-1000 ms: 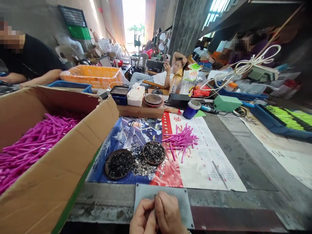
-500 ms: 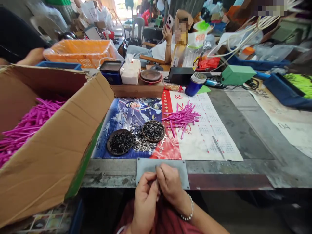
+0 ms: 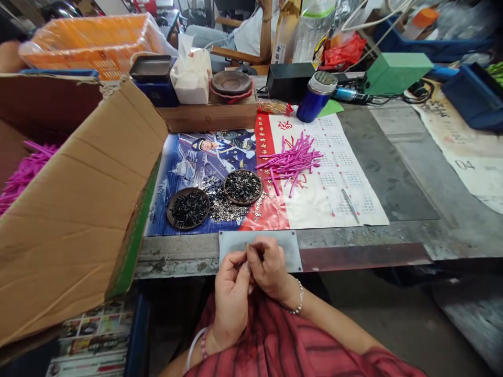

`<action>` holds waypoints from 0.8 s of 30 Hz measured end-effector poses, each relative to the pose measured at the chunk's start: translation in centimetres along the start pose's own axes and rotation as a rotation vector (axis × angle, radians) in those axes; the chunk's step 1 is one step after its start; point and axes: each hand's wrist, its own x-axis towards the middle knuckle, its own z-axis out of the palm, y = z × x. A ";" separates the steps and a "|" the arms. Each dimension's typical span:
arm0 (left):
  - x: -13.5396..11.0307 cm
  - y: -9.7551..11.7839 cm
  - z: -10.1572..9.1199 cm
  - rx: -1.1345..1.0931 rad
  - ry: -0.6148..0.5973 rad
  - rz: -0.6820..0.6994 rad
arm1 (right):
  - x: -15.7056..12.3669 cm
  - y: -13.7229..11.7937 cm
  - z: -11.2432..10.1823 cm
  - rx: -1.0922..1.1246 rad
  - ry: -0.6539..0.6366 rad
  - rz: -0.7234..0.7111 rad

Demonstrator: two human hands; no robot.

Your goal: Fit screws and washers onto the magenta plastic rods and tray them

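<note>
My left hand and my right hand meet at the table's near edge, over a small grey metal plate. Both pinch a tiny dark part between the fingertips; I cannot make out what it is. Just beyond lie two round dishes of small black pieces, with a scatter of shiny metal washers between them. A loose pile of pink plastic sticks lies on a calendar poster to the right.
A large open cardboard box holding pink sticks fills the left. At the back stand an orange basket, a tissue box, a blue cup, a black box and a green box. A thin metal tool lies on the poster.
The view has tilted down, so my lap and forearms show. My hands stay together at the plate, still pinching the small part.
</note>
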 end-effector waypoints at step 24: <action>0.1 0.3 -0.9 0.118 0.070 0.113 | 0.4 -0.9 -0.9 -0.246 -0.165 -0.211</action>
